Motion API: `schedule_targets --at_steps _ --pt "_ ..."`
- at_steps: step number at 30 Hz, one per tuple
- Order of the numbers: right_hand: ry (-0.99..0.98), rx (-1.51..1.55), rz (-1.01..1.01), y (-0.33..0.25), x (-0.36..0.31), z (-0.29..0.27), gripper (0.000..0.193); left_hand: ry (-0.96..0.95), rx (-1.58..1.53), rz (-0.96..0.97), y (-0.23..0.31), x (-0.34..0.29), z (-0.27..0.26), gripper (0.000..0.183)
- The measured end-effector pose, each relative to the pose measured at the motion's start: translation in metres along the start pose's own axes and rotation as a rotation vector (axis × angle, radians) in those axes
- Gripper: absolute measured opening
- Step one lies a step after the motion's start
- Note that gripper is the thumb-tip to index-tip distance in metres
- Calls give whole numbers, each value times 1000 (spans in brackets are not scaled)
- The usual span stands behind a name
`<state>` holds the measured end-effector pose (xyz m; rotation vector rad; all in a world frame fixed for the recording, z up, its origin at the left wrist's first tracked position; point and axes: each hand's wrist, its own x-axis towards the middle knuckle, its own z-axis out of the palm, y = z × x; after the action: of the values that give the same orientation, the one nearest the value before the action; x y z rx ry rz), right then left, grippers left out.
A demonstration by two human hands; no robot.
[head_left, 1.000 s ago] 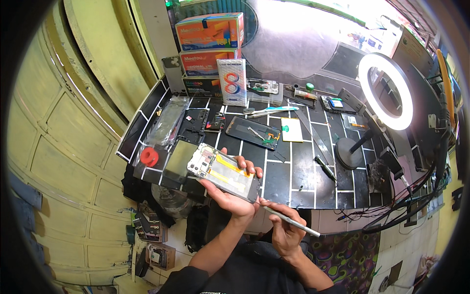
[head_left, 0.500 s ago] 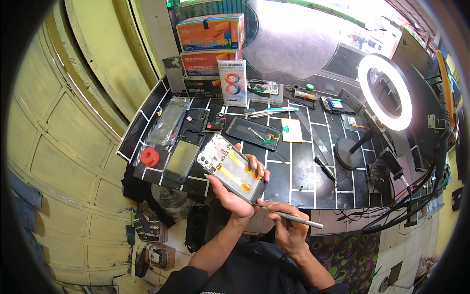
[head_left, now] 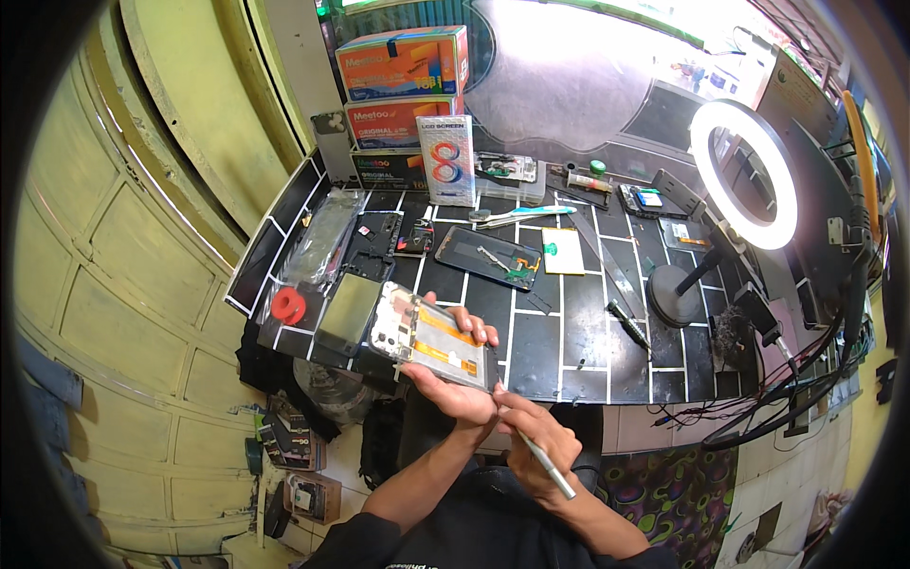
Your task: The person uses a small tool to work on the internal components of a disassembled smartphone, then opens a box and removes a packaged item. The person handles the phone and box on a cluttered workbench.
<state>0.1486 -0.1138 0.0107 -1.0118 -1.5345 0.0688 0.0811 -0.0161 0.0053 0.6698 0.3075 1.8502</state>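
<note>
Phone [head_left: 431,343] repair at a black tiled surface [head_left: 569,327]: my left hand [head_left: 453,387] cradles the opened handset over the near edge, back cover off, fingers [head_left: 474,327] clamped round its far side and thumb beneath. My right hand [head_left: 536,453] has its fingers closed on a thin silver tool [head_left: 542,461], gripped like a pen, tip close to the phone's lower right corner.

By my reading, the work is at the prying or probing stage on the handset's bottom end. The next move calls for a steady left grip and a fine, shallow touch with the tool tip at that corner, so that nothing inside is scraped.

The phone's long axis runs from upper left to lower right, slanted across the near edge. Its camera end points toward the left edge of the surface, its yellow-labelled battery side faces up, and its bottom end points at my right hand. A second handset [head_left: 349,311] and a red reel [head_left: 288,305] lie just left of it.
</note>
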Motion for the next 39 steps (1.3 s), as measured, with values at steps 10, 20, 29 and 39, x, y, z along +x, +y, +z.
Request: schedule_targets --at_steps 10,20,29,39 --pt "95 -69 -54 0 -14 14 13 299 60 171 -4 -7 10 89" --pt "67 -62 -30 5 -26 13 26 329 91 208 -5 -11 11 94" --pt "270 296 207 5 -20 5 23 96 -334 -85 4 -8 4 92" --pt "357 533 590 -6 -7 -6 21 -4 -458 -267 13 -4 3 89"
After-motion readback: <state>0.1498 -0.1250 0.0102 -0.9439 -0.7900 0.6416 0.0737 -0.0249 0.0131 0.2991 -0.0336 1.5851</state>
